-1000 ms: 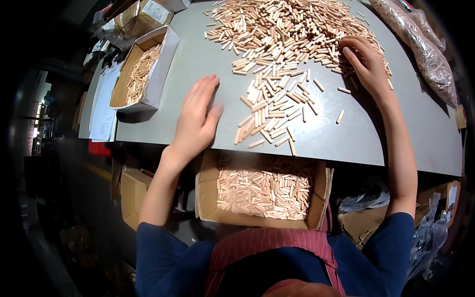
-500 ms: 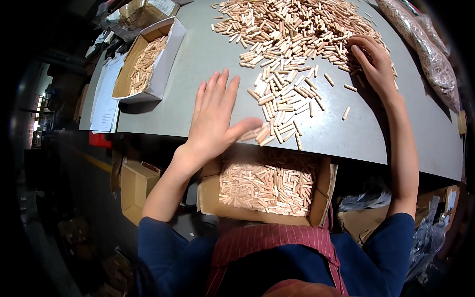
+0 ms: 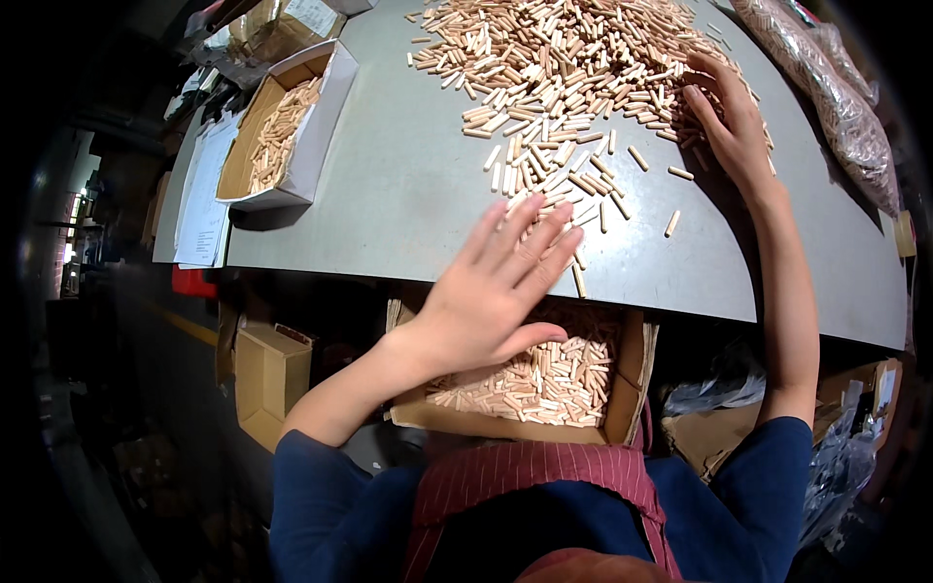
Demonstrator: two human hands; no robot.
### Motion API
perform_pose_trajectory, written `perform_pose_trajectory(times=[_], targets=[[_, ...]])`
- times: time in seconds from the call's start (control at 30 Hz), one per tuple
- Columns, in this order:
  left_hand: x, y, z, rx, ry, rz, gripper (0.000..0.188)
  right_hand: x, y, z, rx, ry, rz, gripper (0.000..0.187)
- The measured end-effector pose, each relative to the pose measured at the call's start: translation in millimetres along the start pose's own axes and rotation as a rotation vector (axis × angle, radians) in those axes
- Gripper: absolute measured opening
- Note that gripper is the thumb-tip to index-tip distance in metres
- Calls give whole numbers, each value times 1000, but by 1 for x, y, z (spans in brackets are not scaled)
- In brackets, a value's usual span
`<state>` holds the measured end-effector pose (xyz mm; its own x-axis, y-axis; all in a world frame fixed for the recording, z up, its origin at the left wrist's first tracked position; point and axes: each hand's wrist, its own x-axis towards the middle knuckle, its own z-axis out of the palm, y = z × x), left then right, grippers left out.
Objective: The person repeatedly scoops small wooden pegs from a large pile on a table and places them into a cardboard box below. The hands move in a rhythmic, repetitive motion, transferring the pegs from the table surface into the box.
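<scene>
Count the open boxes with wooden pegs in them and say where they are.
2: a white-sided box on the left of the table, and a cardboard box below the table's near edge, partly covered by the left hand. More may be hidden under the table.

— Able to read any print on the paper sheets (image 3: 201,204) at the left end of the grey table (image 3: 384,146)?
— Not a word. Can make out only fine dark lines, too small to read.
— And on the white label (image 3: 313,17), up on the tape-wrapped carton (image 3: 262,37)?
— Can see faint marks at most, blurred past reading.
— And on the pale patch (image 3: 885,382) at lower right, on the cardboard box (image 3: 838,387)?
— Can't tell whether a label; not readable.
</scene>
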<state>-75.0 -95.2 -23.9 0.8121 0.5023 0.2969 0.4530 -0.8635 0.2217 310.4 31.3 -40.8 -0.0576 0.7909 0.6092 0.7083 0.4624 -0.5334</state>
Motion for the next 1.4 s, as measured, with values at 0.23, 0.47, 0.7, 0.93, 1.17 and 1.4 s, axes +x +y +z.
perform_pose_trajectory(times=[0.23,0.47,0.7,0.93,1.17,1.4], targets=[[-10,2,-5,-106,-129,106,80,3,-3,-8,-144,-69,-102,26],[-21,-14,-25,-626,117,68,29,2,-6,-6,-149,-94,-112,25],[22,-45,-7,-144,125,-128,67,2,-6,-5,-109,-29,-78,27],[14,-40,-12,49,-128,-98,78,1,2,-8,-181,-70,-126,25],[-12,-35,-29,39,-223,-26,78,1,2,-5,-177,-94,-123,24],[-27,-58,-32,-302,54,-202,62,2,-7,-4,-145,-69,-116,29]])
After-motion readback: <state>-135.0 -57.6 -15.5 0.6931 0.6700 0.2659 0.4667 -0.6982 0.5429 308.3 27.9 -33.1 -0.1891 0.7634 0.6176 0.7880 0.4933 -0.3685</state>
